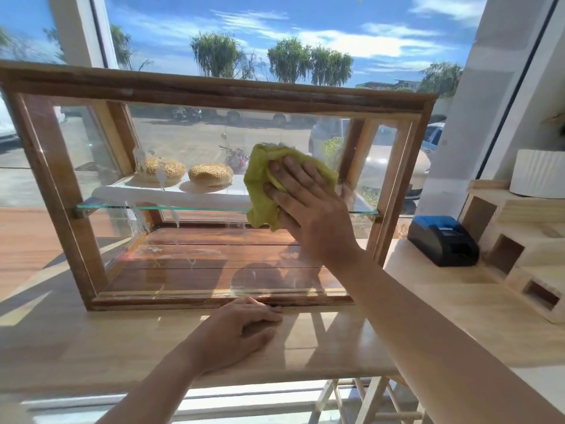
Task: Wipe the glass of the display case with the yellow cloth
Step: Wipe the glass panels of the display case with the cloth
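A wooden display case (214,90) with a glass front (189,258) stands on the light wooden counter. My right hand (305,203) presses the crumpled yellow cloth (260,182) flat against the glass, right of centre at shelf height. White streaks and drips (137,215) mark the glass on the left and lower part. Two sesame buns (211,174) lie on a white tray (171,194) on the glass shelf inside. My left hand (241,328) rests palm down on the counter, fingertips at the case's bottom frame.
A black and blue receipt printer (443,243) sits on the counter to the right of the case. Behind it stand a pale wooden organiser (519,240) and a white ribbed pot (541,172). A large window behind shows a street with parked cars.
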